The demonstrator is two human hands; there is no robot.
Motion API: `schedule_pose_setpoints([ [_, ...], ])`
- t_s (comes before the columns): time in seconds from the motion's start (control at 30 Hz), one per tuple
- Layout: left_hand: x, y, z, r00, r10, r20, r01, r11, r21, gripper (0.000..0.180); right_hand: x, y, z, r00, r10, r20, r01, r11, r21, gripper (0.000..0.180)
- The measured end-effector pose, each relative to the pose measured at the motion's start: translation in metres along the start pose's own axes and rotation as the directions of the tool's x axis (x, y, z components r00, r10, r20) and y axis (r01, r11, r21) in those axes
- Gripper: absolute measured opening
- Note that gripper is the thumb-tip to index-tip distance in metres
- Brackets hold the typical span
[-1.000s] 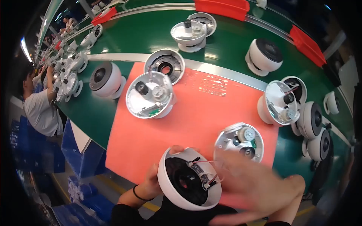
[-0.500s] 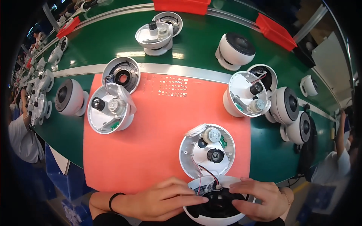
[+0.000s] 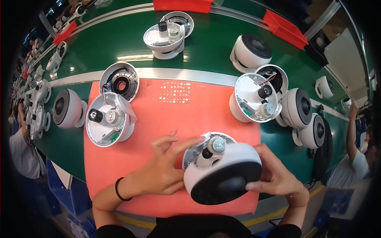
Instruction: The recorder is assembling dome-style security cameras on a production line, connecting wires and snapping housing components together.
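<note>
In front of me stands the white round body (image 3: 190, 152) of an opened camera-like device, its motor (image 3: 216, 144) showing inside. Its white front shell (image 3: 222, 158), with a glossy black face, is tilted over the body's near side and hides much of the inside. My right hand (image 3: 278, 174) grips this shell at its right rim, thumb on the black face. My left hand (image 3: 160, 166) is beside the body on the left, fingers apart, the index fingertip at a small white piece on the body's upper rim. Whether the two halves touch cannot be told.
Opened devices stand at the left (image 3: 109, 123) and right (image 3: 254, 95) of the orange mat (image 3: 119, 166), another (image 3: 164, 39) behind. Small screws (image 3: 174, 93) lie in rows. Closed units (image 3: 67, 109) flank the mat on the green table (image 3: 210, 47). Red bins (image 3: 283, 27) line the back.
The front shell, previously lying inner side up at the near edge, is now turned over and raised against the body. My left hand has left the shell for the body's rim; my right still holds it.
</note>
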State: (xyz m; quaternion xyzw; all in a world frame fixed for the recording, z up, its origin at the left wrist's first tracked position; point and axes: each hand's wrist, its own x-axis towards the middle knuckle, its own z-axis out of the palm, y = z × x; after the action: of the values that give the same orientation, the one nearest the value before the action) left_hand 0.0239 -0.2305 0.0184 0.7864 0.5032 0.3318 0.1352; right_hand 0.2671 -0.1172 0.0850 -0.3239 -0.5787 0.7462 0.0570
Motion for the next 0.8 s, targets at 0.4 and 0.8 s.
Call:
schedule_pose_setpoints([
  [0.4, -0.006, 0.015, -0.017, 0.895, -0.446, -0.011, 0.378, 0.771, -0.512, 0.028, 0.027, -0.004, -0.022, 0.989, 0.116, 0.094, -0.108, 0.990, -0.091, 0.041],
  [0.8, 0.014, 0.034, -0.020, 0.930, -0.368, -0.009, 0.367, 0.924, 0.104, 0.049, 0.031, -0.010, -0.022, 0.997, -0.003, 0.076, 0.027, 0.948, -0.318, 0.024],
])
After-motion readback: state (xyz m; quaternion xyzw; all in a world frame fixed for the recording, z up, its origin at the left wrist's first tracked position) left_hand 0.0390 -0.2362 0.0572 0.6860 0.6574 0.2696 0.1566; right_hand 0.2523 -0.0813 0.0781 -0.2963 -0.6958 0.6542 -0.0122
